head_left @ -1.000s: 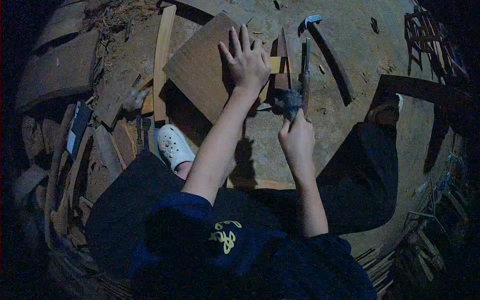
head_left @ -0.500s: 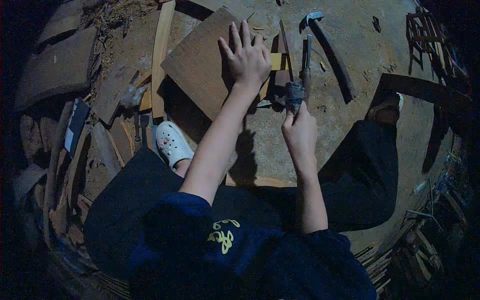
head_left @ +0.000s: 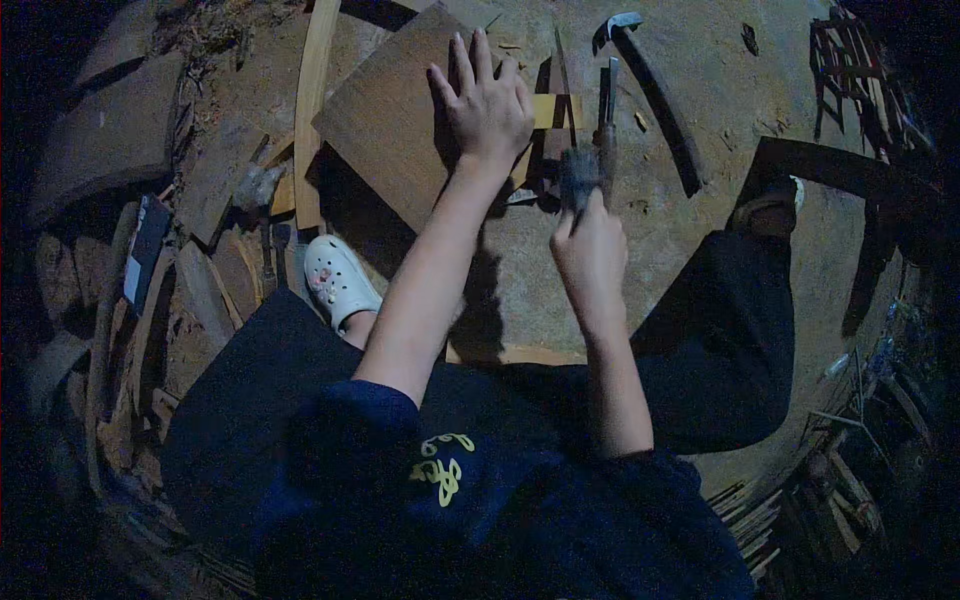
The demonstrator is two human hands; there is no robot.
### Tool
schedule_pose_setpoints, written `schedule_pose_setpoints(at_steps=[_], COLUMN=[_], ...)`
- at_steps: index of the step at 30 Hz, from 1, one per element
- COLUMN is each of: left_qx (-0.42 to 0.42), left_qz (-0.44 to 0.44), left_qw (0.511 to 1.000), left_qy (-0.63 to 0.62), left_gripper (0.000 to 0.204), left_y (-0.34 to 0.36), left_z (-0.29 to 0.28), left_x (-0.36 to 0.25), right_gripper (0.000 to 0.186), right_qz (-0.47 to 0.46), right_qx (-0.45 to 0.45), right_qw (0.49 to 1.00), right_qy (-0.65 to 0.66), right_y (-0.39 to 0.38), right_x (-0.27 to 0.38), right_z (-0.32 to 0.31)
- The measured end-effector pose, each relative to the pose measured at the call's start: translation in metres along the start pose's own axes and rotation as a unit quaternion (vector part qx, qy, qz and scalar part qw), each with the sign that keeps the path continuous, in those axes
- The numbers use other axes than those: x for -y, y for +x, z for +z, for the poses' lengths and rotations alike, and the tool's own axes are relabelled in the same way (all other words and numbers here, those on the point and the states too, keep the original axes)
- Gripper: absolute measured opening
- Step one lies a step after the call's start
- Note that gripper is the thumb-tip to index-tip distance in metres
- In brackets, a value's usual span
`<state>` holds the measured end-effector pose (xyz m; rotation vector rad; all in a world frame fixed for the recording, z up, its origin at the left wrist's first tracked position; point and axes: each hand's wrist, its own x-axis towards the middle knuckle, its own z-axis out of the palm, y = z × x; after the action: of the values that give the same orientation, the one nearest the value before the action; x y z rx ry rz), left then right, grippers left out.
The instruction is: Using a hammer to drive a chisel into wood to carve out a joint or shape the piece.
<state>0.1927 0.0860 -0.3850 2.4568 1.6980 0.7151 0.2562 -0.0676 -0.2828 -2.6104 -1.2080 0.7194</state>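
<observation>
My left hand [head_left: 488,118] lies flat with fingers spread on a brown wooden board [head_left: 385,115], near its right corner. My right hand [head_left: 590,245] is wrapped round the dark, bound handle of a saw [head_left: 579,180], blurred by motion. Its long thin blade shows almost edge-on and points away from me. The blade crosses a yellowish strip [head_left: 548,111] just right of the board; whether its teeth touch the wood cannot be made out. A chisel [head_left: 608,120] with a narrow metal blade lies close to the saw's right side.
A hammer [head_left: 655,105] with a dark curved handle lies to the right. Left of the board stretches a long pale wooden strip [head_left: 312,120]. My foot in a white clog [head_left: 338,278] is near the board's lower edge. Wood scraps [head_left: 210,190] pile up at left.
The whole view has shifted slightly. My right hand and the saw have moved a little away from me, and the handle is now smeared. My left hand stays on the board.
</observation>
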Motion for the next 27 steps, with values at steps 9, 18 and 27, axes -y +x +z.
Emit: schedule_pose_setpoints(at_steps=[9, 18, 27], left_qx=[-0.005, 0.008, 0.025], left_qz=[0.005, 0.002, -0.002], left_qw=[1.000, 1.000, 1.000], left_qy=[-0.019, -0.002, 0.003], left_gripper=[0.040, 0.039, 0.038], left_y=[0.001, 0.000, -0.003], left_z=[-0.001, -0.001, -0.003], left_x=[-0.004, -0.004, 0.000], right_gripper=[0.026, 0.028, 0.033], right_qz=[0.010, 0.005, -0.013], right_qx=[-0.006, -0.007, 0.014], right_qw=[1.000, 1.000, 0.999], right_qy=[0.009, 0.023, 0.045], right_y=[0.016, -0.005, -0.034], right_x=[0.002, -0.013, -0.026], right_z=[-0.002, 0.008, 0.004])
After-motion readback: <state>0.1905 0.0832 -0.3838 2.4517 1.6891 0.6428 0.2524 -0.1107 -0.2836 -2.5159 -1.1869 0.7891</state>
